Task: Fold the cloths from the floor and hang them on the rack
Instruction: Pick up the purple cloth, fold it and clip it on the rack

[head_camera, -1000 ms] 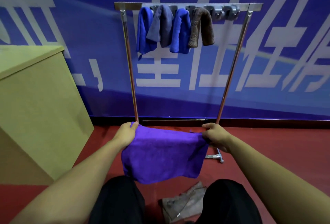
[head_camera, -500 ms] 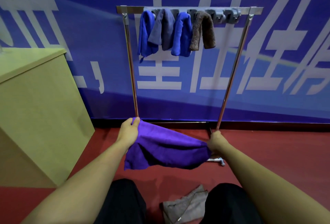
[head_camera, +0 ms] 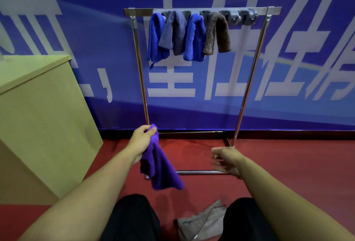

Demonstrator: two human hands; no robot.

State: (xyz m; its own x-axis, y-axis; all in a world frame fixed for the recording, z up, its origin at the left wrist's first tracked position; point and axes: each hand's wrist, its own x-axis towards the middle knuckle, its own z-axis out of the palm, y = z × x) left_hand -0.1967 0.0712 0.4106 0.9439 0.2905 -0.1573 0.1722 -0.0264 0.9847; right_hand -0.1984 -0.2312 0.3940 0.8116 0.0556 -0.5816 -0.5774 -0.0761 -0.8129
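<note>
purple cloth (head_camera: 161,171) hangs limp, bunched, from left hand (head_camera: 141,140).

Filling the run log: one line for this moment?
left hand: holds purple cloth | right hand: open, empty | rack: four cloths | floor: grey cloth

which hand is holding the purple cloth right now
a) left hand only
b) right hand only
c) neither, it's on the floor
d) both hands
a: the purple cloth hangs bunched from the left hand, while the right hand is open and apart from it.
</note>
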